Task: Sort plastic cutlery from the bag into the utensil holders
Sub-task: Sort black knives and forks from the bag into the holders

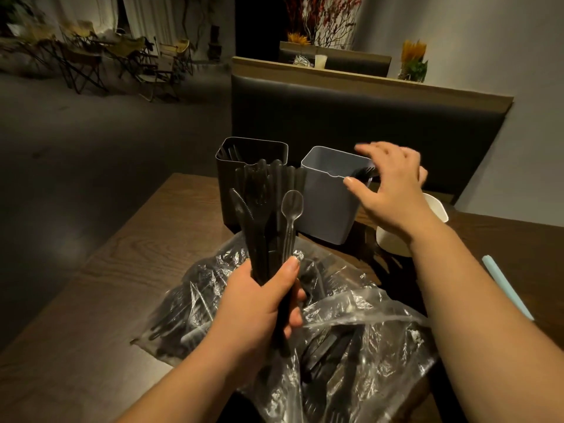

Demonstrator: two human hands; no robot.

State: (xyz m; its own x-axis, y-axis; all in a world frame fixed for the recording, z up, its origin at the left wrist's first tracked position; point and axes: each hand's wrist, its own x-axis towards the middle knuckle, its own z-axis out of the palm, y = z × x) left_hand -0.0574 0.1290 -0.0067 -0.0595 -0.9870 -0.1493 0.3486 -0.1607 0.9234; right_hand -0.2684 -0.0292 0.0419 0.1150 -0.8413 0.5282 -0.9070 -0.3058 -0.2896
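Cutlery bundle: black plastic knives and forks with one clear plastic spoon, fanned upright, probably so each type can be told apart before picking.
Left hand: fingers and thumb wrapped round the handles, above the bag.
Supply: crumpled clear plastic bag lying open on the dark wooden table, more black cutlery inside, nearest the person for easy reach.
Receivers: black rectangular holder and grey rectangular plastic holder, side by side behind the bag; the black one holds some pieces.
Right hand: fingers spread over the grey holder's rim, visibly gripping nothing; a black fork stands beneath it, contact unclear.
Periphery: white paper cup, pale blue stick.
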